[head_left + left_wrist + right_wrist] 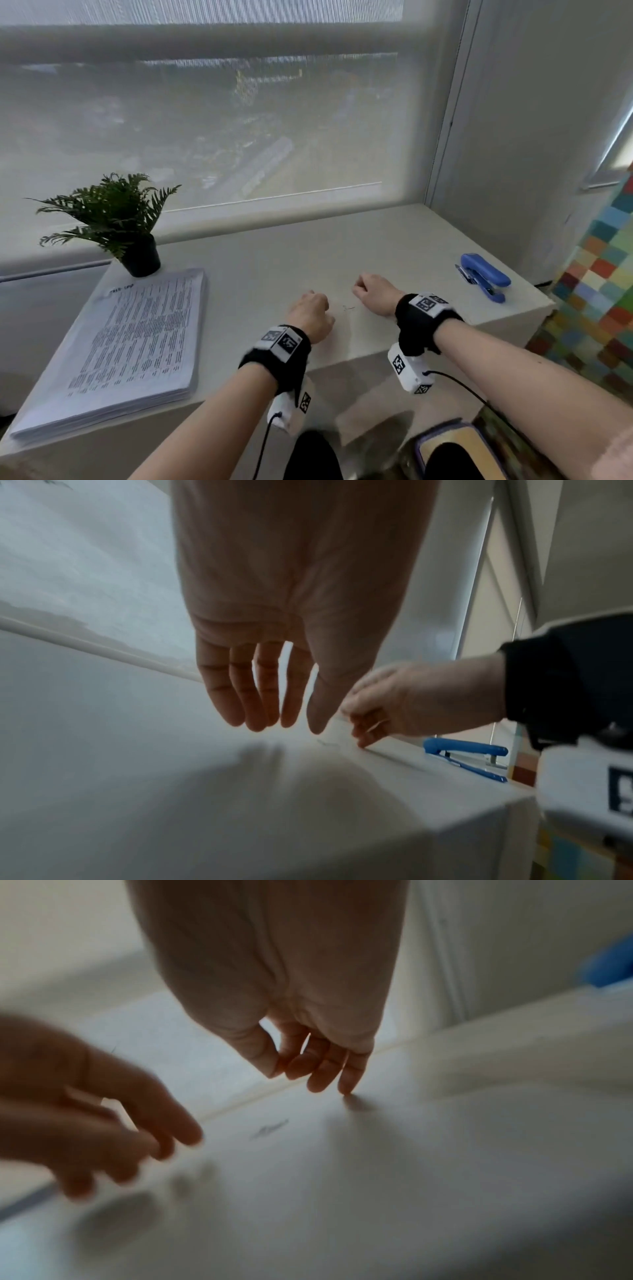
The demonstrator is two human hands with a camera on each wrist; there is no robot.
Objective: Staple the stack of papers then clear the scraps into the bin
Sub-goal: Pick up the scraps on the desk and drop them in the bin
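Two hands: both hover low over the middle of the white table (pixel 260 260), close together, a few small thin scraps (pixel 348 307) lying on the surface between them.
Left hand (pixel 310 317): palm down, fingers (pixel 240 696) hanging nearly straight and loosely side by side in the left wrist view, tips just above the table, holding nothing.
Right hand (pixel 373 291): fingers bent downward; in the right wrist view the thumb tip meets the first fingers (pixel 298 1066) in a pinch, while the outer fingertip touches the table. Whether anything is caught in that pinch cannot be told.
Scraps: faint dark slivers on the bare table just near of the right hand's fingertips, also visible in the right wrist view (pixel 270 1127); too small and blurred to say what they are.
Stack of papers (pixel 133 346): thick pile of printed sheets lying flat at the left near part of the table, well apart from both hands; whether it is stapled cannot be told.
Stapler (pixel 484 275): blue, at the far right of the table, its upper arm hinged up away from the base, untouched.
Potted plant (pixel 116 219): green fern in a black pot at the far left corner, just beyond the papers.
Window blind (pixel 205 120): pale screen drawn down behind the table.
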